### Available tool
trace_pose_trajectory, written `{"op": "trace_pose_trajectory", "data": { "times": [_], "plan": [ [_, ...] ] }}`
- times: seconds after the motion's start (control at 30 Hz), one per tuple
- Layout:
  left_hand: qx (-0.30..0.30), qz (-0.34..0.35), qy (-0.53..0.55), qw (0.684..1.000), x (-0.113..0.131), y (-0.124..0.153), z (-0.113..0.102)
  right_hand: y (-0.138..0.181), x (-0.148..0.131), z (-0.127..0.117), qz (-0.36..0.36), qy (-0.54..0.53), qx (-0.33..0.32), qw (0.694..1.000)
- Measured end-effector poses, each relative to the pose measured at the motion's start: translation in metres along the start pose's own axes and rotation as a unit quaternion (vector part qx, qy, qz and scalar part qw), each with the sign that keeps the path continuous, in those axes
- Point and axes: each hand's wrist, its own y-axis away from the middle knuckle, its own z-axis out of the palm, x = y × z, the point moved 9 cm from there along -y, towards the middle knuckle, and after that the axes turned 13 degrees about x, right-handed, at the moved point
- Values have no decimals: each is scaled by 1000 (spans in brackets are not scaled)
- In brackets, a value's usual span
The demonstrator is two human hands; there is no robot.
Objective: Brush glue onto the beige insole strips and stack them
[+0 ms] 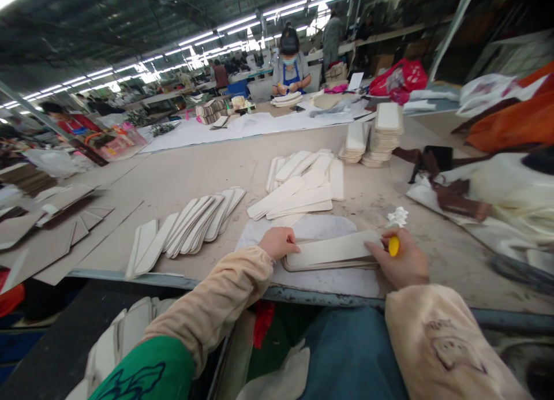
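Note:
A small stack of cream, long rounded strips [331, 253] lies on a grey-white sheet [322, 280] at the table's near edge. My left hand [279, 242] rests its curled fingers on the stack's left end. My right hand [400, 262] touches the stack's right end and grips a yellow-handled brush [394, 243] whose white bristle tip points up. Both arms wear beige sleeves.
More cream strips lie fanned at left [190, 230] and centre [300, 183], with taller piles [376, 135] further back. Brown straps and white material [459, 195] sit at right, cardboard pieces [52, 215] at left. A person in a blue apron [289, 65] works at the far end.

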Motion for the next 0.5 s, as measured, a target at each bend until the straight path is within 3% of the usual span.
{"op": "trace_pose_trajectory", "data": {
  "times": [0.5],
  "plan": [
    [-26,41,-52,998,10,0,1,8,-11,11,-114,187,-50,974]
  ]
}}
